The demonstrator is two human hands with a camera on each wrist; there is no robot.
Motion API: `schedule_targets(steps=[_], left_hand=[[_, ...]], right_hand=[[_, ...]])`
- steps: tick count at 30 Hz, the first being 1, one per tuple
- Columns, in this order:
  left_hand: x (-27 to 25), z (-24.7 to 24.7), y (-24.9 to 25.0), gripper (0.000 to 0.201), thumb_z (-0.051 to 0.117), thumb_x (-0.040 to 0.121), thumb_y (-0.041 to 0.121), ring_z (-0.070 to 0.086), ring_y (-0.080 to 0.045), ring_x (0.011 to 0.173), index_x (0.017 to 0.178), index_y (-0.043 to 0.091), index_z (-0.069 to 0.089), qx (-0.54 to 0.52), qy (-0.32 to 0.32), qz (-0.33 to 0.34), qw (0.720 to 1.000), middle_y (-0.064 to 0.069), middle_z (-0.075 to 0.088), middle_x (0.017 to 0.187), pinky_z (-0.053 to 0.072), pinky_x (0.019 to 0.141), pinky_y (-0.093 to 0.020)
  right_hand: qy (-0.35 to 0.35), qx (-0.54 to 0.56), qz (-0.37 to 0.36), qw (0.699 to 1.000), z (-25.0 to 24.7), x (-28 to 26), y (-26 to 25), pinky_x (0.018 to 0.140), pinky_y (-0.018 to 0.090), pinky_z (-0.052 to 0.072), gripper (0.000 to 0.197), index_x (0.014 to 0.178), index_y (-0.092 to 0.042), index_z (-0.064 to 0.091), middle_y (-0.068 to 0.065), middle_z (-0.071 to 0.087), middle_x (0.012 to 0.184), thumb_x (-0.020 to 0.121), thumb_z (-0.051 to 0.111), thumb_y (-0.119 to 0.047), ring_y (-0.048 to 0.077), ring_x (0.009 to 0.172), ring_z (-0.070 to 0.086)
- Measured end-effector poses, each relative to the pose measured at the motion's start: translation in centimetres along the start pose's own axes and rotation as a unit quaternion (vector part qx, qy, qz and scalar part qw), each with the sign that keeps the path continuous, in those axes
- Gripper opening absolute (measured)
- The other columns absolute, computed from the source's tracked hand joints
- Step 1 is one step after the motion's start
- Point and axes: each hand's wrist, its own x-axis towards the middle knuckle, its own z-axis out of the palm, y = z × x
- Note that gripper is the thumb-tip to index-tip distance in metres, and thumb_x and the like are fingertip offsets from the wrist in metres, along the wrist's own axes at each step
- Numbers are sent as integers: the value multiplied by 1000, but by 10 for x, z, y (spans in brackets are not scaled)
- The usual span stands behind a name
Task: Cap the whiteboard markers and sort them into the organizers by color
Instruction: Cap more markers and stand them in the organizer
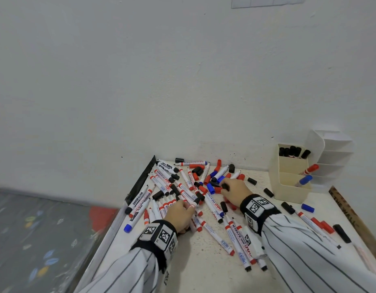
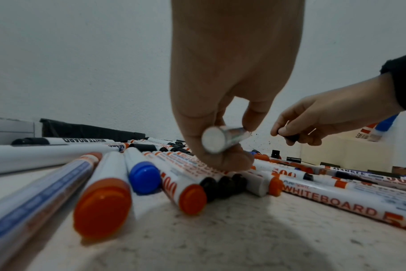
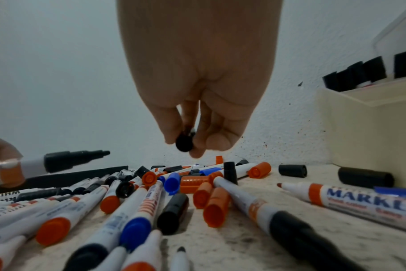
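Many whiteboard markers and loose red, blue and black caps lie scattered on the white table (image 1: 204,271). My left hand (image 1: 178,214) grips an uncapped black marker (image 1: 196,201) just above the pile; its white butt end (image 2: 214,140) faces the left wrist camera and its black tip (image 3: 77,160) shows in the right wrist view. My right hand (image 1: 235,192) pinches a black cap (image 1: 225,186) (image 3: 184,144) over the cap pile, a little to the right of the marker. The cream organizer (image 1: 288,182) holds several black markers at the back, one red and one blue in front.
A white tiered organizer (image 1: 332,153) stands behind the cream one against the wall. A wooden ruler (image 1: 349,214) lies along the table's right edge. A black strip (image 1: 140,180) runs along the left edge, with a patterned surface (image 1: 35,240) beyond and below.
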Motion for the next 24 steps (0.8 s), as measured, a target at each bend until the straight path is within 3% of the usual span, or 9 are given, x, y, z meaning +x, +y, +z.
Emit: schedule_targets(steps=[2,4,6,10,13,16,19,22,24], left_hand=[[0,4,2,16,45,95,29,50,-10,54,102,14,48,10,-1,8,1000,-4,59,84,45,48,-20],[-3,7,5,12,46,95,27,49,-6,49,100,16,48,14,-7,10,1000,1,56,76,39,41,-15],[-5,11,6,12,46,95,26,50,-6,49,99,15,48,15,-13,16,1000,2,57,74,39,41,-13],[-8,18,7,13,48,94,28,52,-6,57,98,16,50,25,-18,30,999,0,60,84,46,59,-20],[-10,22,9,10,51,93,28,52,-6,63,94,19,50,44,-27,49,997,2,58,82,43,59,-18],[-13,25,10,12,53,93,29,53,-12,78,97,18,51,62,-36,65,995,0,57,89,47,72,-24],[-14,28,10,15,55,92,30,54,-15,86,101,19,51,58,-36,77,995,0,55,96,49,81,-28],[-16,29,11,12,56,91,30,49,-9,76,98,23,50,51,-38,100,993,3,52,90,45,68,-20],[-17,29,12,10,56,91,29,47,-6,70,97,23,50,44,-38,108,992,5,51,83,41,60,-17]], right_hand=[[1,13,15,1000,-3,-6,5,65,19,45,18,110,-17,56,4,62,101,93,51,-19,6,68,51],[1,21,20,1000,-6,-12,11,63,17,45,7,98,-19,53,2,59,99,93,51,-16,7,68,52],[-3,17,21,1000,-9,-22,15,64,17,43,9,95,-20,50,-1,53,99,92,51,-11,8,73,51],[-3,26,21,999,-11,-36,19,74,18,39,23,108,-16,52,4,54,112,90,49,-1,11,89,49],[32,50,1,998,-11,-43,19,80,17,38,17,101,-15,56,5,54,114,88,55,-4,12,92,49],[41,107,-14,993,-11,-49,17,64,10,36,18,103,-13,59,2,55,100,89,53,-2,4,72,49],[34,146,-11,989,-9,-51,17,58,10,38,22,104,-14,58,7,60,95,90,50,1,6,71,56],[22,167,-22,985,-7,-52,18,65,12,46,22,104,-15,58,10,64,101,89,52,0,15,84,64],[10,170,-40,985,-5,-53,18,68,13,48,20,103,-15,59,7,63,104,89,52,-1,12,86,64]])
